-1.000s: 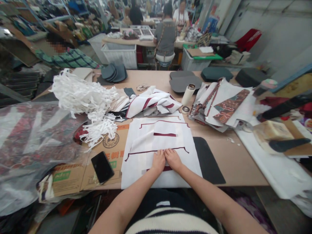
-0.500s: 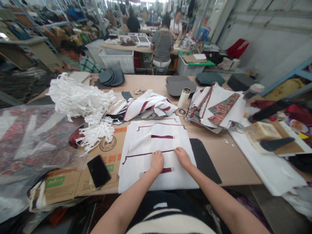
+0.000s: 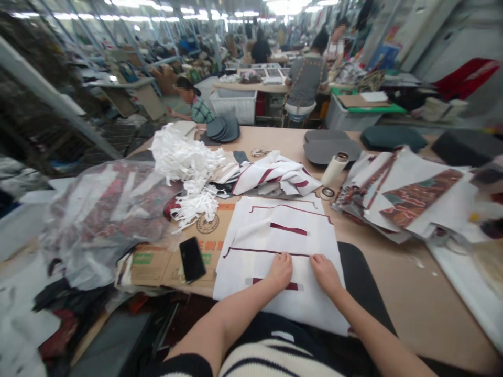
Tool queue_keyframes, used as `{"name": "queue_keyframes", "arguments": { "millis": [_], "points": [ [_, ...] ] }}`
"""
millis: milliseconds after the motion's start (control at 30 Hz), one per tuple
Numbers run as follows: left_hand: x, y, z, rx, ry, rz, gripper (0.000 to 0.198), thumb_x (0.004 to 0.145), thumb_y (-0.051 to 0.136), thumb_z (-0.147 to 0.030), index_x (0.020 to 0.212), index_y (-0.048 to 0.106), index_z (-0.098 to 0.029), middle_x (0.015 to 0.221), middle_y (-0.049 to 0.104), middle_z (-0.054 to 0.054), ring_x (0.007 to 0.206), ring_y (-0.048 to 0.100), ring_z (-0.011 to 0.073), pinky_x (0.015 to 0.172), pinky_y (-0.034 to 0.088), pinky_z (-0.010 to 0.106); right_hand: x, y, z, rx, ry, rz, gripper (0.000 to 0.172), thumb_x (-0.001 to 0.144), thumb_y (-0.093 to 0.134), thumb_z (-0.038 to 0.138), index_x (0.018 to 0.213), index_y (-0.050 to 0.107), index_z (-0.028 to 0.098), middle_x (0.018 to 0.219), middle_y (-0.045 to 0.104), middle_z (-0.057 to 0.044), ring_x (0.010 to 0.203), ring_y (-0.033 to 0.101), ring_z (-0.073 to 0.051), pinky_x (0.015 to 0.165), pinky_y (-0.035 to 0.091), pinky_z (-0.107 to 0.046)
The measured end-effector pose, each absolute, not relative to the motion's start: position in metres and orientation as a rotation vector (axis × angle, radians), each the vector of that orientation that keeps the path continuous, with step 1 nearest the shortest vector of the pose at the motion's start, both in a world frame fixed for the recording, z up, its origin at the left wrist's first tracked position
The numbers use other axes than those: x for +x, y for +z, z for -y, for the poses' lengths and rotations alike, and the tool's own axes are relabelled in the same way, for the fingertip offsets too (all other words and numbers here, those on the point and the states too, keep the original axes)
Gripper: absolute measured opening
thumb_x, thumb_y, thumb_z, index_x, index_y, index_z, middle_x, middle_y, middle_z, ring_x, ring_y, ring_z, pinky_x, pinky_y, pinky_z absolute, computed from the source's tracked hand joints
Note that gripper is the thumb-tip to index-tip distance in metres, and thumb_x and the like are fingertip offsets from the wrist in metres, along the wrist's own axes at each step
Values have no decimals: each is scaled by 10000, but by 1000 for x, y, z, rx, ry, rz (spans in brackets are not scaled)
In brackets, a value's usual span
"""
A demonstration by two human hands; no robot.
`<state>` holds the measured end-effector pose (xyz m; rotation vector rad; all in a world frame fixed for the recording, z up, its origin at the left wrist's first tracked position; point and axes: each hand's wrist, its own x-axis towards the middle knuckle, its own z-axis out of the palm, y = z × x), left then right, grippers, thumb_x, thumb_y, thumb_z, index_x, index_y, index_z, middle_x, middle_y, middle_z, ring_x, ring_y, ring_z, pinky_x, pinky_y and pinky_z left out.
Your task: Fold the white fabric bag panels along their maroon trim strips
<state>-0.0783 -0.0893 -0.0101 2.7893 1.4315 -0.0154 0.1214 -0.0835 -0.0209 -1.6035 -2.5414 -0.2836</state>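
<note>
white fabric panel [image 3: 275,230] lies flat on the tan worktable [image 3: 412,298], under our open left hand [image 3: 280,270] and open right hand [image 3: 326,274]. we rest both palms on it, well short of gripping, with the hands side by side and apart. a thin maroon strip [image 3: 267,252] runs just past our fingertips; a short maroon strip [image 3: 277,281] sits beside the left hand. right of the panel lies a dark grey pad [image 3: 363,272]. left of it, a black smartphone [image 3: 192,259] rests on brown corrugated cardboard [image 3: 151,267].
</note>
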Motion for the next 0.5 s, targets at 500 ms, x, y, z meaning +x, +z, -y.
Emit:
{"name": "queue_keyframes", "arguments": {
  "millis": [500],
  "points": [
    [-199, 22, 68, 2182, -100, -1864, 278, 826, 396, -103, 1008, 606, -93, 1052, 602, 161, 1033, 516, 272, 983, 268, 504, 123, -3, 39, -1838, 292, 2675, 192, 800, 424, 84, 819, 600, 158, 879, 571, -81, 850, 556, -200, 726, 415, -292]
  ]
}}
